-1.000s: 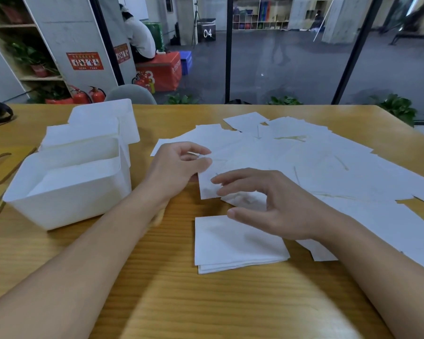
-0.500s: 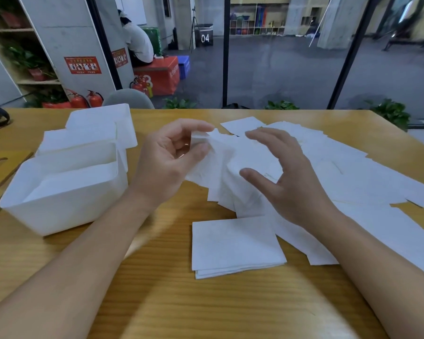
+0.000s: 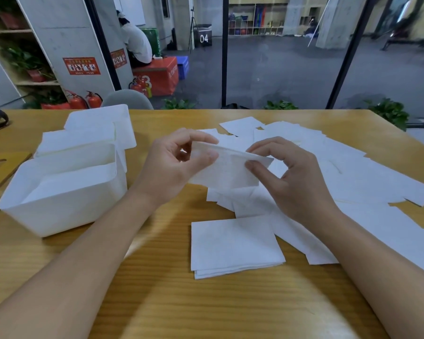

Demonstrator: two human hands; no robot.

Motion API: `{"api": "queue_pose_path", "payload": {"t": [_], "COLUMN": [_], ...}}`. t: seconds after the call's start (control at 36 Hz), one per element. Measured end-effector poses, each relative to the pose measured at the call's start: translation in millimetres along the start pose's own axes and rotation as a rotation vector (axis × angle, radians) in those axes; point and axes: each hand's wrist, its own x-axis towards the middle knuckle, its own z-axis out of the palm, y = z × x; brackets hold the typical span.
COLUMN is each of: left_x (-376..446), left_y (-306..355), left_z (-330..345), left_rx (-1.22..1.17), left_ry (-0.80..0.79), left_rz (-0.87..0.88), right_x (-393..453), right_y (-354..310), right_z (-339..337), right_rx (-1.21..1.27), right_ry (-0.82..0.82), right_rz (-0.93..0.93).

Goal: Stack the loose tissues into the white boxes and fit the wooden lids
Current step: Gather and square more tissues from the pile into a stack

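Both hands hold one loose tissue [image 3: 227, 167] above the table: the left hand [image 3: 174, 167] pinches its left end, the right hand [image 3: 289, 174] its right corner. Directly below the grip lies the small squared pile [image 3: 234, 245]; the open white box [image 3: 61, 189] sits well left. Best to pull the sheet taut and flat, then align edges before laying it down.

Fire extinguishers [image 3: 83, 101] (red) beyond wooden table [image 3: 171, 302].
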Motion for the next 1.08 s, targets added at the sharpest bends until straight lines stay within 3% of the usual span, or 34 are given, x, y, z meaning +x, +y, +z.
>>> {"api": "queue_pose_path", "payload": {"t": [0.14, 0.39, 0.5, 0.64, 0.75, 1.08], "left_x": [1, -2, -1, -6, -10, -13], "left_y": [-2, 4, 10, 20, 23, 12], "left_z": [-2, 0, -17, -30, -24, -13], "left_rx": [0.141, 0.095, -0.002, 0.072, 0.115, 0.28], "left_ry": [0.072, -0.082, -0.338, -0.824, -1.005, -0.943], "left_rz": [-0.009, -0.027, -0.277, -0.527, -0.605, -0.656], "right_x": [-2, 1, 9, 9, 4, 0], "right_y": [3, 5, 2, 5, 3, 3], "right_z": [1, -3, -20, -36, -32, -23], "right_rx": [0.032, 0.086, 0.223, 0.184, 0.141, 0.045], "right_ry": [-0.019, -0.09, -0.258, -0.782, -0.887, -0.935], "right_rz": [0.015, 0.099, 0.214, 0.369, 0.4, 0.413]}}
